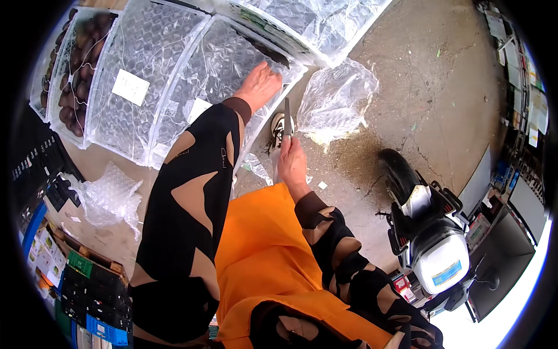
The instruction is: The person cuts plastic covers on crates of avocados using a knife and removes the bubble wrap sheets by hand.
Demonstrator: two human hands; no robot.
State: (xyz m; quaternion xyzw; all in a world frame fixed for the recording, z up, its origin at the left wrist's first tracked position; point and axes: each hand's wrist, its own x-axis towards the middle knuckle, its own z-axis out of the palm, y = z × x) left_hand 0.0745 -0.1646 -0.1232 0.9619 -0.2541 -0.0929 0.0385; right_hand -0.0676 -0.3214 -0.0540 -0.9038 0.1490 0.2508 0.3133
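Observation:
My left hand (pixel 258 87) is at the near right corner of a white crate covered with bubble wrap (pixel 224 58). Its fingers are curled on the wrap close to the crate's rim (pixel 294 74). In my right hand (pixel 292 163) is a knife (pixel 287 118), its grey blade pointing up and away from me, beside the crate and apart from the wrap. White paper labels (pixel 131 87) lie on the covered crates. A dark gap shows along the far edge of the crate under my left hand.
Crates of dark round produce (pixel 84 70) stand at the far left. Another wrapped crate (pixel 314 23) is at the top. Loose plastic (pixel 337 104) and crumpled bubble wrap (pixel 110 192) lie on the floor. A scooter (pixel 433 244) stands at right, stacked black crates (pixel 96 291) at lower left.

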